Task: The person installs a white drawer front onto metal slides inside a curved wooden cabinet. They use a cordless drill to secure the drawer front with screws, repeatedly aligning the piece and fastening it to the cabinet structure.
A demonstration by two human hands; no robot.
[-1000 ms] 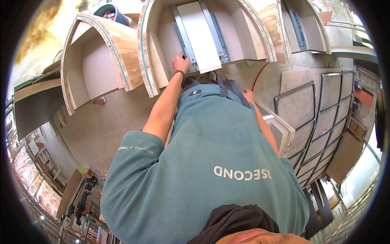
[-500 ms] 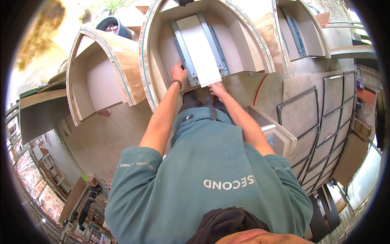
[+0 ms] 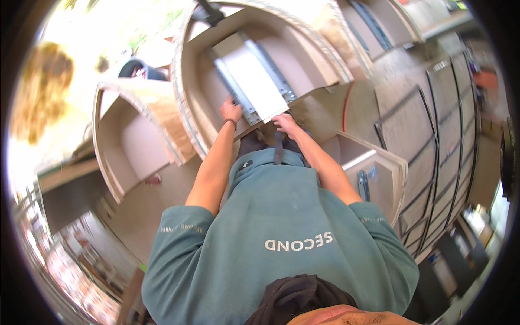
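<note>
A long white board lies between grey metal drawer slides inside a pointed-arch wooden cabinet. My left hand, with a bracelet at its wrist, is closed beside the near end of the left slide. Something small and dark shows at its fingers, too blurred to name. At the board's near right corner, the curled fingers of my right hand hold the edge. The undersides of the fingers are hidden.
Another arched cabinet stands to the left, and one more at the far right. A smaller open case sits by my right forearm. Dark metal frames lie on the right. Behind is a dark bin.
The whole view has turned and blurred, so the cabinet and board now slant toward the upper left. Both hands keep about the same places at the slide and the board's near end.
</note>
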